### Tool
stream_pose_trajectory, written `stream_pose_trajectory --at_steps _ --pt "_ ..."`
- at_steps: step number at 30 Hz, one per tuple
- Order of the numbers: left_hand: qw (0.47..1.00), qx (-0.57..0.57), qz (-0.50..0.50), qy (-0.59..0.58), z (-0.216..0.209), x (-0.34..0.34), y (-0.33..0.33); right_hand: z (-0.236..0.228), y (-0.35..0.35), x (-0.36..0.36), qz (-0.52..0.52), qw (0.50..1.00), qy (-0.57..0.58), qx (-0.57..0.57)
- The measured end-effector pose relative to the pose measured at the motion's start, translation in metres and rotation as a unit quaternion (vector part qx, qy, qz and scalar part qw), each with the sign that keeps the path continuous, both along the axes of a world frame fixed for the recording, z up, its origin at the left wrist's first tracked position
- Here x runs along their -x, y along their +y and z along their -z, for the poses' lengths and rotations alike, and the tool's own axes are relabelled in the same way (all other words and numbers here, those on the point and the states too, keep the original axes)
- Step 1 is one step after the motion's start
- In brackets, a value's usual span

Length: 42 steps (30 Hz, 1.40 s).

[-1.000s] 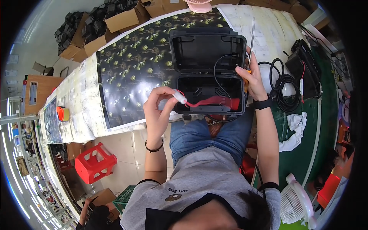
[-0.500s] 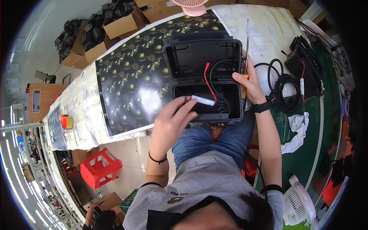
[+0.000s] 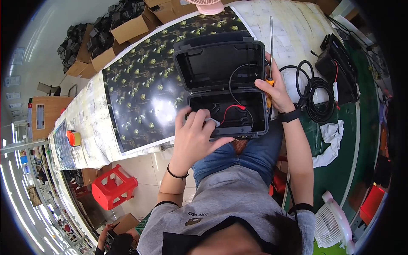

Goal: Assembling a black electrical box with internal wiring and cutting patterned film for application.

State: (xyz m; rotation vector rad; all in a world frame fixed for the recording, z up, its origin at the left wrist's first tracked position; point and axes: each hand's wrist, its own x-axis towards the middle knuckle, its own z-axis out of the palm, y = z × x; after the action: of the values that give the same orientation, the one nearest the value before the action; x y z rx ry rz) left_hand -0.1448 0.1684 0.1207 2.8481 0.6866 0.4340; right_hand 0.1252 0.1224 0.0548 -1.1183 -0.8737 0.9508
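An open black plastic case (image 3: 221,132) lies over my lap at the table edge, its hinged lid (image 3: 197,80) tipped back. My left hand (image 3: 192,129) reaches into the lower half from the left. Its fingers are closed on a small white cylinder (image 3: 214,122), mostly hidden by them. A red wire (image 3: 225,114) runs from there to a small red connector (image 3: 242,107). Black cable (image 3: 231,85) loops inside the case. My right hand (image 3: 278,91) steadies the case's right side while gripping a screwdriver (image 3: 269,95) with a yellow handle, its long shaft pointing away.
A dark patterned sheet (image 3: 140,85) covers the table to the left. On the right are a coiled black cable (image 3: 319,100), another black case (image 3: 338,70) and a white cloth (image 3: 331,140). A pink fan (image 3: 208,6) stands at the back, a red stool (image 3: 114,187) lower left.
My left hand has lowered the white cylinder into the case's lower half, against its left side. The red connector has swung down to the right. My right hand keeps its hold.
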Motion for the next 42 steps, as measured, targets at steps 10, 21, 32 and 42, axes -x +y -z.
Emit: stream_pose_trajectory --at_steps 10,21,32,42 --pt "0.999 -0.009 -0.035 0.02 0.001 0.001 -0.007 0.003 0.001 0.0 0.007 1.0 0.0 -0.014" --pt "0.997 0.006 0.068 -0.023 0.002 -0.033 -0.035 0.0 0.0 0.002 0.009 1.0 0.003 -0.004" --pt "0.998 0.009 0.027 -0.054 0.016 -0.036 -0.031 -0.011 -0.008 -0.003 0.023 0.986 -0.158 -0.045" --pt "0.997 0.02 0.057 -0.057 0.009 -0.038 -0.024 -0.059 -0.024 -0.003 0.028 0.975 -0.205 -0.077"
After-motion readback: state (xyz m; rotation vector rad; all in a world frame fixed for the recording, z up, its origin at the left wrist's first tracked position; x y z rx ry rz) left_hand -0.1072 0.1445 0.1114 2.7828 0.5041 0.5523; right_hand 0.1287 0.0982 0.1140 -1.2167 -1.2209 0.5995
